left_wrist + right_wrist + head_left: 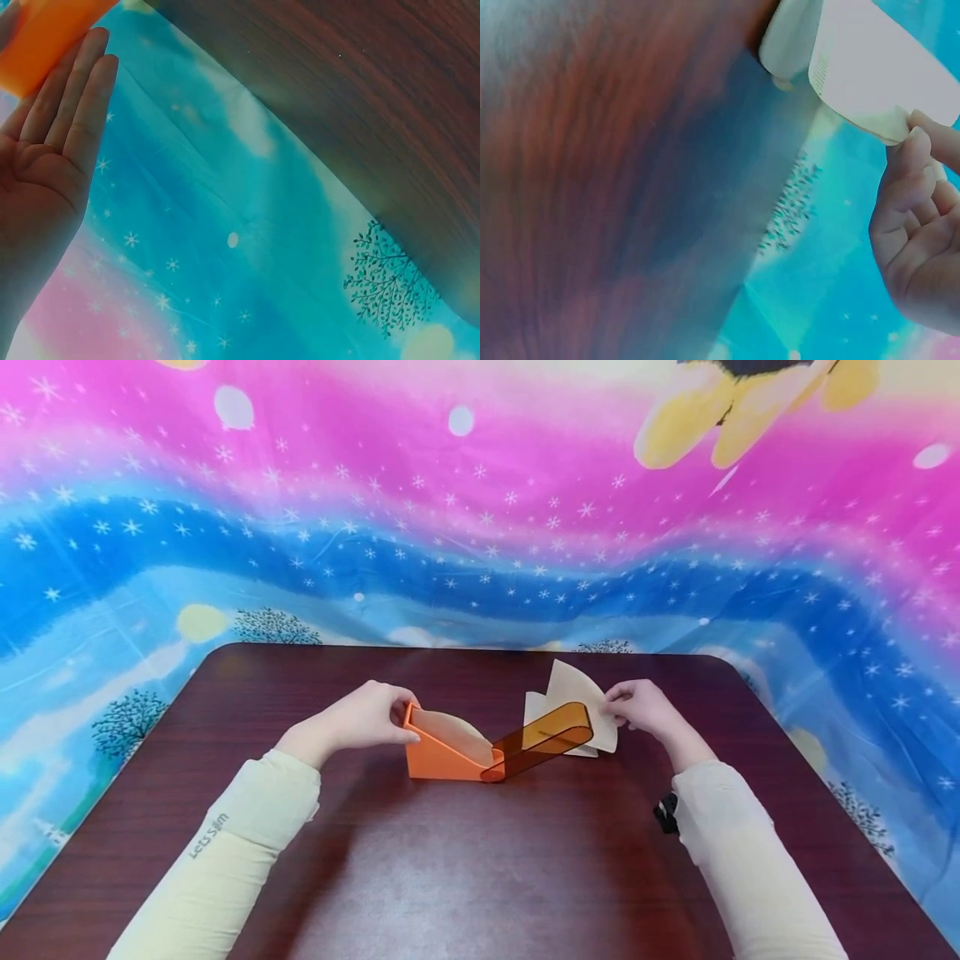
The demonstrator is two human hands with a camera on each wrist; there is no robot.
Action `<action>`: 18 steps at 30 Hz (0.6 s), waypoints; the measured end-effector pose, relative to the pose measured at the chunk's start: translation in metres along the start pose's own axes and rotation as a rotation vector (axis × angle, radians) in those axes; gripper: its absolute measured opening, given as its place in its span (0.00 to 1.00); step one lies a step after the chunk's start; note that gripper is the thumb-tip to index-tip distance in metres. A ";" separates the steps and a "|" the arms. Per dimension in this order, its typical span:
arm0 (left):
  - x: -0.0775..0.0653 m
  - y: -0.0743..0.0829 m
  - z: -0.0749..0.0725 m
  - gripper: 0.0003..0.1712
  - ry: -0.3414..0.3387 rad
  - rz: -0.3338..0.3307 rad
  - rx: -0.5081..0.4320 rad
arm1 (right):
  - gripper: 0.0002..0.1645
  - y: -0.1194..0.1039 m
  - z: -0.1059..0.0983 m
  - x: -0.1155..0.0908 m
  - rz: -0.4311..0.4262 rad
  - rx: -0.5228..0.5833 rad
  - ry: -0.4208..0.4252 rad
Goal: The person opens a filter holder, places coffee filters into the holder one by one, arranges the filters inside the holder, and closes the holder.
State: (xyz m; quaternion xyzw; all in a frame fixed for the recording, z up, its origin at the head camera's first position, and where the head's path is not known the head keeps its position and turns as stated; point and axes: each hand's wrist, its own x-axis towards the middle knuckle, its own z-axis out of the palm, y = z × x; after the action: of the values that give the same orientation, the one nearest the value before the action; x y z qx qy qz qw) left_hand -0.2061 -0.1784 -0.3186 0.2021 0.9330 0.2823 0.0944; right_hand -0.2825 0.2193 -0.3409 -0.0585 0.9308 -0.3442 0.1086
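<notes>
An orange filter box (444, 762) stands on the table with its amber see-through lid (536, 743) swung out to the right. Inside the box rests a tan paper coffee filter (453, 733). My left hand (366, 717) grips the box's tall left end, thumb in front; in the left wrist view its fingers lie along the orange wall (52, 37). Between thumb and forefinger, my right hand (647, 708) pinches the edge of another tan coffee filter (576, 689), behind the lid. One more paper piece (534, 706) shows beside it, partly covered. The right wrist view shows the pinched filter (885, 64) close up.
The dark reddish-brown table (480, 877) has rounded far corners. A printed cloth (480, 527) with snowflakes and trees hangs behind it and along both sides. Something black (666, 814) sits at the right sleeve's cuff.
</notes>
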 end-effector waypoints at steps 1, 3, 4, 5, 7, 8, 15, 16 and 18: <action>0.000 -0.001 0.001 0.19 0.002 0.000 -0.004 | 0.14 -0.001 -0.003 -0.002 -0.006 -0.003 0.006; -0.001 -0.002 0.002 0.19 0.009 0.005 -0.011 | 0.14 -0.002 -0.008 -0.005 -0.023 -0.008 0.021; -0.001 -0.002 0.002 0.18 0.013 0.008 -0.013 | 0.14 -0.003 -0.011 -0.007 -0.031 -0.009 0.028; -0.001 -0.003 0.002 0.18 0.017 0.011 -0.016 | 0.14 -0.005 -0.013 -0.008 -0.038 -0.009 0.035; -0.001 -0.004 0.003 0.17 0.024 0.016 -0.023 | 0.14 -0.008 -0.017 -0.012 -0.049 -0.012 0.048; -0.001 -0.004 0.004 0.17 0.026 0.020 -0.027 | 0.14 -0.009 -0.019 -0.014 -0.054 -0.012 0.052; -0.001 -0.004 0.005 0.18 0.031 0.027 -0.028 | 0.15 -0.019 -0.031 -0.026 -0.081 -0.023 0.077; -0.001 -0.003 0.005 0.18 0.032 0.031 -0.026 | 0.15 -0.021 -0.032 -0.028 -0.085 -0.025 0.084; -0.001 -0.003 0.005 0.18 0.036 0.042 -0.024 | 0.15 -0.025 -0.036 -0.031 -0.090 -0.029 0.097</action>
State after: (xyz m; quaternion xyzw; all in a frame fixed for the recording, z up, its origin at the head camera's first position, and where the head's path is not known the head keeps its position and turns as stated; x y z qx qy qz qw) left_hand -0.2046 -0.1787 -0.3243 0.2153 0.9266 0.2993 0.0739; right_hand -0.2603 0.2288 -0.2932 -0.0849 0.9362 -0.3378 0.0469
